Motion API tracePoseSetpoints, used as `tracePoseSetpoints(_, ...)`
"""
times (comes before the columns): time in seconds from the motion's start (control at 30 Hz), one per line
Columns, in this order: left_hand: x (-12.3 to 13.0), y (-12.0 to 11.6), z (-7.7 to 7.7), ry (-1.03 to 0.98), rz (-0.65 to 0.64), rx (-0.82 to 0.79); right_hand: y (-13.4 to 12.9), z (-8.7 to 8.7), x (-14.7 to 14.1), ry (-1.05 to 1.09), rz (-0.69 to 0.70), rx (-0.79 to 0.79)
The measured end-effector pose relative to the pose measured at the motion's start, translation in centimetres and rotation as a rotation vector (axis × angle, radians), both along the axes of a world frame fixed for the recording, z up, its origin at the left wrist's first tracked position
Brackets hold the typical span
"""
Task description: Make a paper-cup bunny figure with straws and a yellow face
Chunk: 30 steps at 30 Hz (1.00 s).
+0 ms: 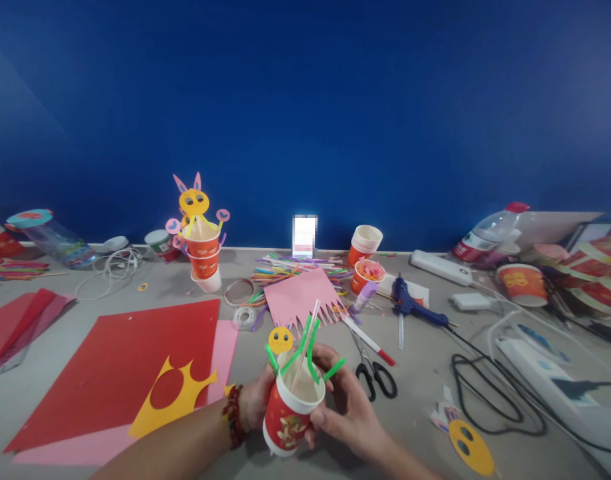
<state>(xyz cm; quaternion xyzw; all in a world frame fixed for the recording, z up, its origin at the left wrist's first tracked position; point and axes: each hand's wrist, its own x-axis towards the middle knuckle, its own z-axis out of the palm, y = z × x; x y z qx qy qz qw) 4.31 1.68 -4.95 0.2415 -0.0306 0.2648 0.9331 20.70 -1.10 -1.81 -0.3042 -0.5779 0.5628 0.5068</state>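
Note:
Between my two hands a red paper cup [285,421] with a white rim is held above the table, tilted a little toward me. Green pipe cleaners [310,347] bend out over its rim, and a pale straw [306,343] stands up from inside. My left hand [258,399] grips the cup's left side; its fingers are partly hidden behind it. My right hand [348,407] wraps the right side, thumb on the front. Just behind the cup is a yellow paper face [280,340] with two eyes; whether it is attached to the cup I cannot tell.
Red card [110,373] and cut yellow paper [178,400] lie left. Black-handled scissors [375,380], a blue glue gun [415,307] and its cable lie right. Behind stand a decorated cup stack [204,257], fringed pink paper [303,297] and stacked cups [364,243]. Another yellow face [470,447] lies front right.

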Motion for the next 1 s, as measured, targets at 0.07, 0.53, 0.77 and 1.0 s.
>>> tracePoseSetpoints(0.07, 0.0, 0.0, 0.1, 0.007, 0.003, -0.011, 0.0, 0.0, 0.0, 0.006, 0.003, -0.01)
tracePoseSetpoints(0.53, -0.1, 0.5, 0.8, 0.041, 0.087, 0.041, 1.1, 0.0, 0.8, 0.001, -0.029, 0.038)
tracePoseSetpoints(0.77, -5.4, 3.3, 5.7, 0.038, 0.457, 0.045, 4.5, 0.7, 3.6, -0.09, -0.469, 0.037)
tracePoseSetpoints(1.0, -11.3, 3.1, 5.9, 0.113, 0.585, 0.051, 6.1, 1.6, 2.3, -0.665, -0.177, 0.206)
